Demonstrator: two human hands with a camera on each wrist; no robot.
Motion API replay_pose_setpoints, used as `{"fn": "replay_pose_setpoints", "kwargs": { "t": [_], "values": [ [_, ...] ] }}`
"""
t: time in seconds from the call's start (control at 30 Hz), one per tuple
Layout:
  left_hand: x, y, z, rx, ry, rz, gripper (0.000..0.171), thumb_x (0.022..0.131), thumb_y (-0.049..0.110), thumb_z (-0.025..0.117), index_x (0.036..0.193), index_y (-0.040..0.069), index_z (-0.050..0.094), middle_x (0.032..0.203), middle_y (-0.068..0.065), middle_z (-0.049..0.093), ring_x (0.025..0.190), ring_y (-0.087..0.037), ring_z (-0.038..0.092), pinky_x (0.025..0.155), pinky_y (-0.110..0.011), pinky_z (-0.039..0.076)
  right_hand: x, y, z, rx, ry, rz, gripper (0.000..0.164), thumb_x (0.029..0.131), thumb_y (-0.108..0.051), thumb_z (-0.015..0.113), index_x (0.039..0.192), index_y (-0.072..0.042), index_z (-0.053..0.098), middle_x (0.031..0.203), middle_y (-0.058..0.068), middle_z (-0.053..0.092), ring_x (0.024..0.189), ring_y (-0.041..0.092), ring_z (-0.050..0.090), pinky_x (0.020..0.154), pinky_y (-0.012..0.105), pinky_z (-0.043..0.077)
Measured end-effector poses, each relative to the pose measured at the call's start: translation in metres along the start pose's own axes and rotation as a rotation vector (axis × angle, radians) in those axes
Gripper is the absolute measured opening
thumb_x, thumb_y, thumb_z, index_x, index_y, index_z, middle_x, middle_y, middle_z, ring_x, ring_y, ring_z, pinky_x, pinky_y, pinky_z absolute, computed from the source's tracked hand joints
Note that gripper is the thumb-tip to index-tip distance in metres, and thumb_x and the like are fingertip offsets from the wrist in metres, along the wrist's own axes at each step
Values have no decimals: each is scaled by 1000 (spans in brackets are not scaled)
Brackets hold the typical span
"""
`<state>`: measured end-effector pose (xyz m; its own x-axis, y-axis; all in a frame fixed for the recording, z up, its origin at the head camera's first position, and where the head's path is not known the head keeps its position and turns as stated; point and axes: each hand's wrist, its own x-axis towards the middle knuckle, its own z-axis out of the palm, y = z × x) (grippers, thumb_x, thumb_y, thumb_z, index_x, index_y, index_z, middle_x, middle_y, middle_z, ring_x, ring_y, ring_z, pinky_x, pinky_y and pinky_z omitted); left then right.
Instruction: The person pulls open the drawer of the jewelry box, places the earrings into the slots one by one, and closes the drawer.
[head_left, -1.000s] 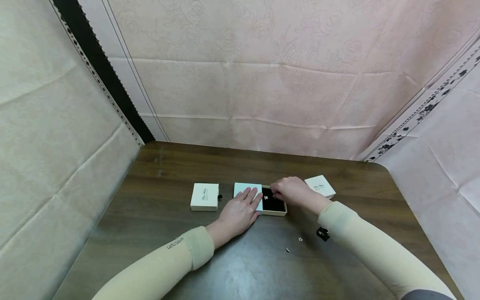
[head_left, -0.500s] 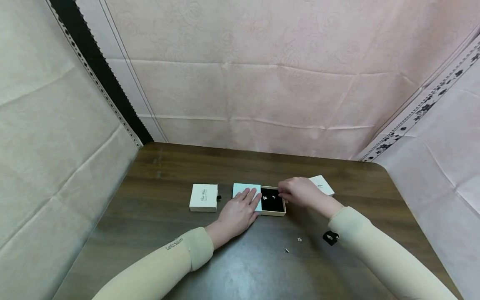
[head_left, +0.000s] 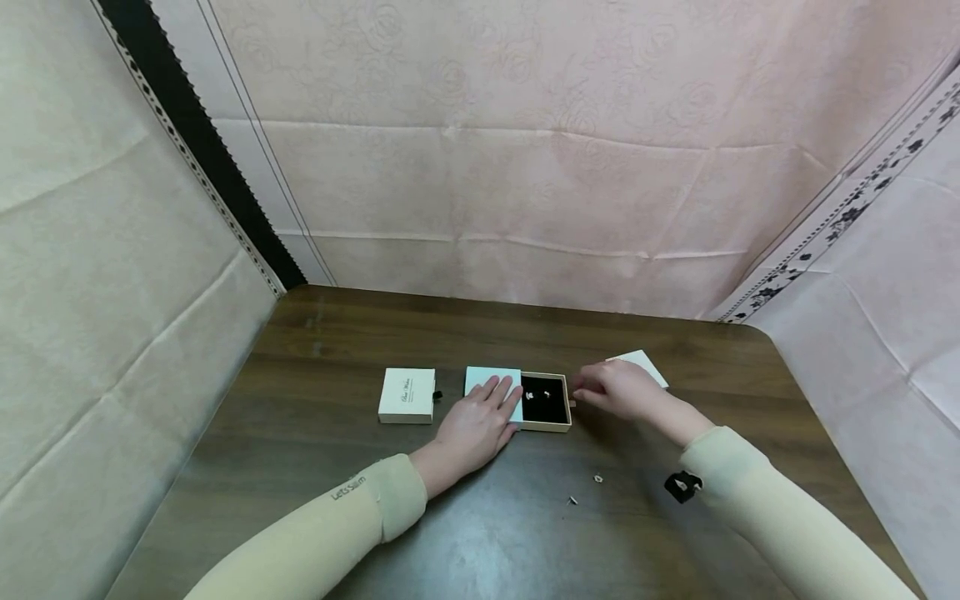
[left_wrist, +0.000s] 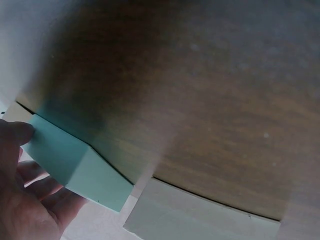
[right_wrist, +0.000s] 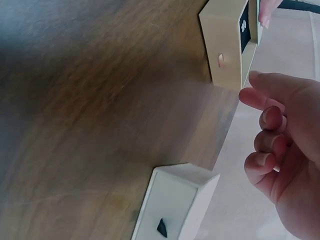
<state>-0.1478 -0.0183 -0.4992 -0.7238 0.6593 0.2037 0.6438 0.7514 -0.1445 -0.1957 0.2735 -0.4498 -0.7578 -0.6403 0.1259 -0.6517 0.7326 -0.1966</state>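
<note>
A light blue jewelry box (head_left: 487, 377) has its drawer (head_left: 546, 427) pulled out to the right. Two small silver pieces of jewelry (head_left: 529, 396) sit on the drawer's black lining (head_left: 551, 410). My left hand (head_left: 480, 425) rests on the blue sleeve with its fingers straight and spread. In the left wrist view the thumb (left_wrist: 21, 133) lies against the box's side wall. My right hand (head_left: 618, 389) is just right of the drawer's end, near its small pull tab (right_wrist: 221, 60). Its fingers are loosely bent, and nothing shows between them.
A white box (head_left: 407, 393) with a black tab stands to the left. Another white box (head_left: 642, 363) lies behind my right hand, partly covered by it. Two tiny metallic pieces, one ring-like (head_left: 597, 478) and one narrow (head_left: 573, 501), lie on the brown table (head_left: 480, 542) nearer to me.
My right hand has moved right, from over the drawer to beside its end, uncovering the second silver piece on the lining. My left hand has stayed on the blue sleeve.
</note>
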Motion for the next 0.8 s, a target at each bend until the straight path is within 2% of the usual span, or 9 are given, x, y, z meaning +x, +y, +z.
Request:
{"fn": "replay_pose_setpoints", "kwargs": {
  "t": [0.27, 0.5, 0.7, 0.8],
  "values": [
    [0, 0, 0, 13, 5, 0, 58, 109, 46, 60, 156, 13, 57, 158, -10, 57, 145, -26, 56, 112, -39, 53, -10, 8, 4, 143, -58, 86, 15, 100, -20, 76, 108, -8, 79, 73, -13, 64, 64, 2, 52, 62, 32, 48],
    [0, 1, -1, -2, -4, -1, 58, 109, 45, 60, 156, 13, 57, 158, -11, 57, 145, -27, 55, 112, -39, 53, -12, 12, 14, 229, -58, 73, 14, 101, -19, 76, 107, -7, 80, 77, -12, 69, 64, -1, 52, 62, 28, 49],
    [0, 1, -1, -2, -4, -5, 58, 109, 45, 61, 156, 12, 56, 158, -11, 57, 145, -27, 55, 112, -39, 52, -12, 12, 20, 281, -69, 93, 13, 101, -19, 75, 105, -8, 80, 62, -15, 53, 56, -3, 41, 55, 24, 40],
    [0, 1, -1, -4, -10, -7, 58, 109, 45, 60, 157, 12, 56, 159, -11, 56, 146, -27, 54, 113, -39, 52, -12, 11, 21, 303, -77, 97, 12, 102, -20, 74, 105, -9, 80, 61, -15, 50, 55, -3, 40, 55, 24, 39]
  ]
}}
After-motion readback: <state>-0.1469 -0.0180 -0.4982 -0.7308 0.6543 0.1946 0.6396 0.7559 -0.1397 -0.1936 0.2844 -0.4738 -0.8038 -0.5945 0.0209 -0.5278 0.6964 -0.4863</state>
